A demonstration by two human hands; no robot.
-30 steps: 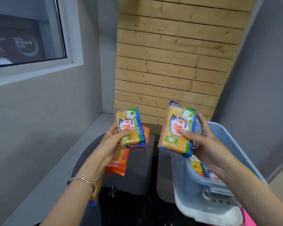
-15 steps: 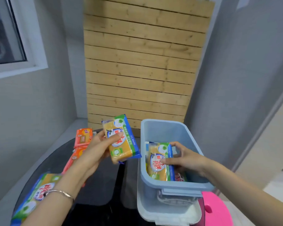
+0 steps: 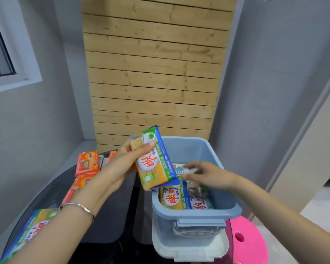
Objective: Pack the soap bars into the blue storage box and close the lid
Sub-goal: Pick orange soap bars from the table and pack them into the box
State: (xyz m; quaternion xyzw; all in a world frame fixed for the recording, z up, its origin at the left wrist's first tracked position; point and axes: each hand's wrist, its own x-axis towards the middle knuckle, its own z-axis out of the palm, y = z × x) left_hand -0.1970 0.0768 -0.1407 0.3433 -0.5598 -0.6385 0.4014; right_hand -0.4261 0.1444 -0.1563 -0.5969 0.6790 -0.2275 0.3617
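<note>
The blue storage box [image 3: 196, 214] stands open on the dark table, with several yellow soap bars [image 3: 171, 199] lying inside. My left hand [image 3: 118, 172] grips one more yellow soap bar [image 3: 154, 164] and holds it tilted over the box's left rim. Over the box's middle hovers my right hand [image 3: 208, 175], fingers spread and blurred, just above a pack with a barcode and holding nothing. A pale lid [image 3: 189, 250] lies under the box's near end.
Orange soap packs [image 3: 87, 162] lie on the dark table [image 3: 107, 225] to the left. Another yellow-green pack [image 3: 32, 229] sits under my left forearm. A pink stool [image 3: 246, 241] stands at the right, a wooden slat panel [image 3: 152, 73] behind.
My right hand put its soap bar into the box and let go. My left hand carried its bar rightwards to the box's rim.
</note>
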